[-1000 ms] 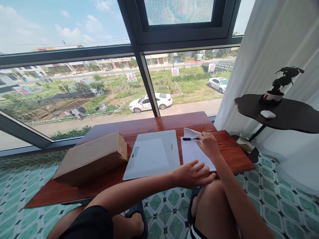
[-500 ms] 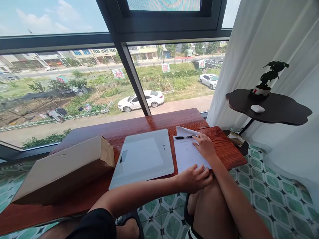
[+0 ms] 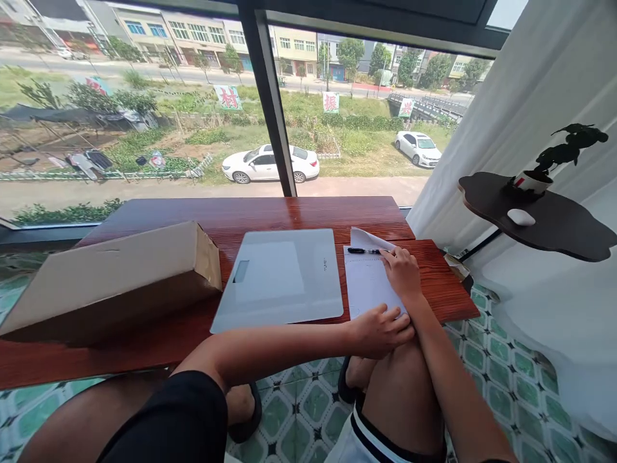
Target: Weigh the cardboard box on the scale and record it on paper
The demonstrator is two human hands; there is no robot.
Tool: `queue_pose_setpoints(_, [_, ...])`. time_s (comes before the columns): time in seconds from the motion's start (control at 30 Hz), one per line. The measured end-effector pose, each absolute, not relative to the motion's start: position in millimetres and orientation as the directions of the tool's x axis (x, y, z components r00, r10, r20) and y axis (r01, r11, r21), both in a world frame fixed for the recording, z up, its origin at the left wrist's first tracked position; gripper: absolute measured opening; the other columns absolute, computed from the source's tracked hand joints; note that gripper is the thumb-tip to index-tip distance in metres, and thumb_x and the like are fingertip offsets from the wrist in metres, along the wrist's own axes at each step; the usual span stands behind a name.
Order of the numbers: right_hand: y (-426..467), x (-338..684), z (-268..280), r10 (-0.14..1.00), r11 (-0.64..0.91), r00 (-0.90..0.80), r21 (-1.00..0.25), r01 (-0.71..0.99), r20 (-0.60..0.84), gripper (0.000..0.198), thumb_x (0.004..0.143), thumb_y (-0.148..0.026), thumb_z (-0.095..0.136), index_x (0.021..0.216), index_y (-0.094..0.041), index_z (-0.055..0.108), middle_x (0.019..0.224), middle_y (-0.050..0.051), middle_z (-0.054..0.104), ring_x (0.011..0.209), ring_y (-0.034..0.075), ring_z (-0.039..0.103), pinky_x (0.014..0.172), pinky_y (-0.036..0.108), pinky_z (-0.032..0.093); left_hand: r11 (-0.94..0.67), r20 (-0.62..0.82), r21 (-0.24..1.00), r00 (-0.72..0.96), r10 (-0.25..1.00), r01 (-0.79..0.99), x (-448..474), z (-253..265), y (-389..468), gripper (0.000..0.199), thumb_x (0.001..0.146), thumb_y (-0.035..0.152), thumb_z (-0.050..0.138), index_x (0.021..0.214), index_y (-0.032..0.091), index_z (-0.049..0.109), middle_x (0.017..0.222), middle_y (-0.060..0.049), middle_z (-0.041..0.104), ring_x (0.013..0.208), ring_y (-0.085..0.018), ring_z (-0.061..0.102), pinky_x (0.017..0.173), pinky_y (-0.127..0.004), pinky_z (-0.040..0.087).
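A black-capped pen [image 3: 362,251] lies crosswise near the top of a white spiral notepad [image 3: 369,286], whose upper page curls up. My right hand [image 3: 402,273] rests on the notepad's right side, its thumb and forefinger closed at the pen's right end. Below it, my left hand [image 3: 380,331] lies at the notepad's bottom edge, close to my right forearm. Its fingers are bent loosely and apart, with nothing visible in them. Left of the notepad sits a flat glass scale [image 3: 284,276] with a small dark display.
A long cardboard box [image 3: 116,283] stands on the left of the red-brown wooden table [image 3: 308,211]. Behind are large windows. At right, a dark side table [image 3: 573,222] carries a potted plant [image 3: 533,181] and a white mouse-shaped object [image 3: 521,217], beside a white curtain [image 3: 463,154].
The head view has tilted downward, so the windows and outdoor scene sit higher in the picture. Both hands, the pen and the notepad keep nearly the same arrangement.
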State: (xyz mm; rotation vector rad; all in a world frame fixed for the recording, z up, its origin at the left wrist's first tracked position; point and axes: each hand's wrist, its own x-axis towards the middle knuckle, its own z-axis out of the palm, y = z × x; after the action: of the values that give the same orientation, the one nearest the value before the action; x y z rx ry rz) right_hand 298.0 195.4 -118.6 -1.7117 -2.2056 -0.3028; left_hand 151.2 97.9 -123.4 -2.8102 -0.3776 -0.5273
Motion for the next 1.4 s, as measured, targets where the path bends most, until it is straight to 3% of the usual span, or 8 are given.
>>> queue_pose_setpoints(0.17, [200.3,299.1,-116.1,0.909,0.225,-0.207,-0.008,0.974,0.362,0.034,0.103,-0.028,0.051,0.133,-0.022,0.064,0.105,0.010,0.063,0.100,0.025,0.054,0.080,0.037,0.035,-0.938,0.384,-0.168,0.896,0.222,0.304,153.5,-125.7,98.0,0.023,0.088,0.019,0.049,0.109,0.014,0.057,0.106,-0.011,0.058,0.090,-0.022,0.052,0.064,-0.035,0.032])
queue_pose_setpoints(0.43, [204.9,295.9,-108.7,0.882,0.278,-0.266,0.028,0.960,0.390,0.008,0.095,-0.023,0.065,0.100,-0.017,0.069,0.100,0.008,0.069,0.102,0.026,0.055,0.084,0.038,0.033,-0.943,0.349,-0.140,0.906,0.238,0.302,155.0,-120.3,97.4,0.022,0.086,0.018,0.050,0.106,0.014,0.058,0.103,-0.012,0.058,0.088,-0.022,0.052,0.064,-0.035,0.030])
queue_pose_setpoints(0.6, [203.9,298.5,-112.1,0.837,0.302,-0.336,0.147,0.942,0.433,0.023,0.097,-0.016,0.059,0.117,-0.021,0.069,0.104,0.007,0.069,0.099,0.027,0.054,0.081,0.040,0.032,-0.945,0.364,-0.121,0.899,0.242,0.303,156.1,-120.4,97.7,0.020,0.086,0.018,0.049,0.104,0.013,0.058,0.100,-0.011,0.057,0.088,-0.022,0.052,0.063,-0.034,0.029])
queue_pose_setpoints(0.73, [203.0,298.7,-110.4,0.784,0.303,-0.349,0.174,0.937,0.514,0.020,0.099,-0.015,0.053,0.107,-0.020,0.071,0.104,0.008,0.064,0.094,0.025,0.054,0.081,0.037,0.035,-0.948,0.342,-0.117,0.908,0.242,0.297,155.6,-117.6,97.0,0.020,0.087,0.018,0.049,0.104,0.013,0.057,0.101,-0.012,0.057,0.088,-0.022,0.051,0.063,-0.034,0.028])
queue_pose_setpoints(0.9, [202.7,288.1,-104.0,0.719,0.343,-0.239,-0.034,0.939,0.653,0.015,0.101,-0.021,0.050,0.099,-0.016,0.064,0.090,0.007,0.063,0.082,0.019,0.057,0.072,0.030,0.037,-0.949,0.306,-0.098,0.916,0.259,0.301,154.1,-112.0,95.7,0.021,0.088,0.016,0.047,0.106,0.014,0.057,0.103,-0.012,0.057,0.088,-0.022,0.050,0.062,-0.034,0.027])
queue_pose_setpoints(1.17, [204.6,268.9,-96.0,0.765,0.395,-0.048,-0.410,0.822,0.642,0.029,0.090,-0.041,0.060,0.075,-0.020,0.048,0.060,-0.002,0.055,0.053,0.012,0.050,0.055,0.027,0.031,-0.949,0.350,-0.108,0.905,0.243,0.297,153.1,-112.3,94.1,0.020,0.090,0.014,0.044,0.105,0.013,0.056,0.100,-0.011,0.055,0.084,-0.020,0.051,0.058,-0.033,0.026])
queue_pose_setpoints(1.27, [209.8,261.6,-88.7,0.845,0.443,-0.072,-0.618,0.649,0.530,0.026,0.090,-0.042,0.060,0.082,-0.020,0.048,0.055,-0.004,0.054,0.047,0.011,0.049,0.055,0.025,0.037,-0.951,0.394,-0.130,0.895,0.209,0.279,152.6,-112.2,94.1,0.015,0.090,0.014,0.046,0.099,0.014,0.057,0.095,-0.010,0.055,0.083,-0.019,0.051,0.058,-0.032,0.026])
queue_pose_setpoints(1.4, [217.1,248.6,-88.6,0.951,0.300,-0.191,-0.881,0.366,0.245,0.032,0.091,-0.050,0.058,0.082,-0.020,0.052,0.057,-0.001,0.061,0.048,0.015,0.058,0.049,0.025,0.045,-0.971,0.457,-0.188,0.888,0.048,0.149,152.8,-112.5,89.5,0.013,0.092,0.013,0.045,0.092,0.014,0.058,0.085,-0.007,0.053,0.077,-0.016,0.049,0.054,-0.031,0.023])
